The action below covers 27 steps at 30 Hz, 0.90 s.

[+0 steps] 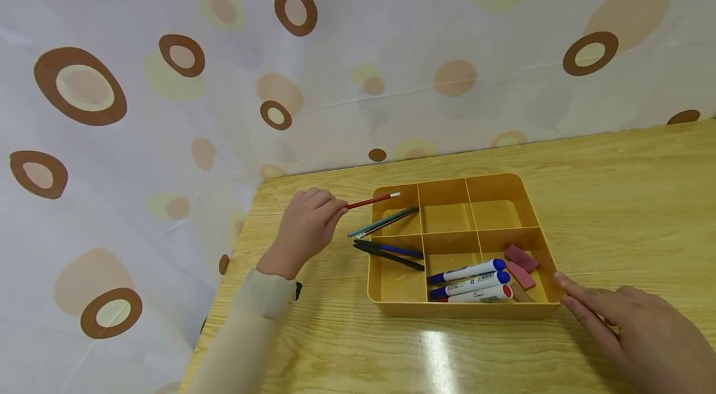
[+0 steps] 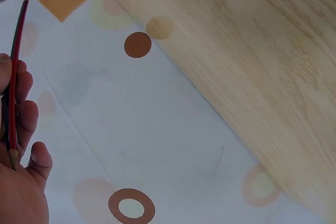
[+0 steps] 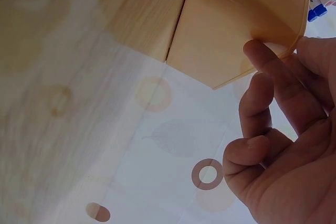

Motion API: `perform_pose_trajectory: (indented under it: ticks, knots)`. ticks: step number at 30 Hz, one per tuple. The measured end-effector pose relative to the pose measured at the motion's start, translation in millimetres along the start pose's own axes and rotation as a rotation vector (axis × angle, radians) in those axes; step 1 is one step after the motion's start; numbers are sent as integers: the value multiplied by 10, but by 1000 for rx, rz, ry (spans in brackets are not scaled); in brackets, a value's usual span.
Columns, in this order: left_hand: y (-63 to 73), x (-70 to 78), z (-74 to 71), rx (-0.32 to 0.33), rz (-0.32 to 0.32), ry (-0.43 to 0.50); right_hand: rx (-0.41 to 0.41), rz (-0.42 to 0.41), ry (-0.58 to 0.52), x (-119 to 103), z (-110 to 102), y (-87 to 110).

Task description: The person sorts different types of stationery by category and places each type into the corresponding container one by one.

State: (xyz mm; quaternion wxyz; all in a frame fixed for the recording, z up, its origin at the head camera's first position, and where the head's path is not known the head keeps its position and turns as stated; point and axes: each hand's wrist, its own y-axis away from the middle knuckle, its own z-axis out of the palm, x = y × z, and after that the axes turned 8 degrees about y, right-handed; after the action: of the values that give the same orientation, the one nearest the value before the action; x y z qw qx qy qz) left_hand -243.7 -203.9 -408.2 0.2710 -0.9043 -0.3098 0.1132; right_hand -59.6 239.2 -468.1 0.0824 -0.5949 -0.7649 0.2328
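Note:
My left hand point(image 1: 307, 226) holds a red pencil point(image 1: 370, 201), its white eraser end pointing right over the back-left compartment of a yellow divided tray point(image 1: 447, 310). In the left wrist view the pencil point(image 2: 19, 72) shows dark stripes, its sharpened tip against the palm. My right hand point(image 1: 643, 332) pinches the tray's front-right side, thumb at the rim and index fingertip on the outer wall point(image 3: 231, 24). Green pencils point(image 1: 386, 222) lean out of the back-left compartment. Pens point(image 1: 391, 252) lean over the left rim in the front-left one.
Whiteboard markers point(image 1: 470, 285) lie in the front-middle compartment, extending over the divider. Pink erasers point(image 1: 521, 263) lie in the front-right compartment. The tray stands on a wood-grain table point(image 1: 626, 207). A white cloth with brown and peach circles point(image 1: 335, 71) hangs behind and to the left.

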Motion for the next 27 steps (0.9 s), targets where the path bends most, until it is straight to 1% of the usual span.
perform_pose_trajectory:
  ticks: [6,13,20,27]
  knots:
    - [-96,31,39,-12,19,-12,9,-11,-2,9,0,-6]
    - [-200,56,130,-21,14,-6,-6,-4,0,19,6,0]
    - [-264,83,232,-22,16,-6,15,-30,-6,34,28,5]
    - [-306,104,246,-16,6,15,34,-43,-23,41,38,8]
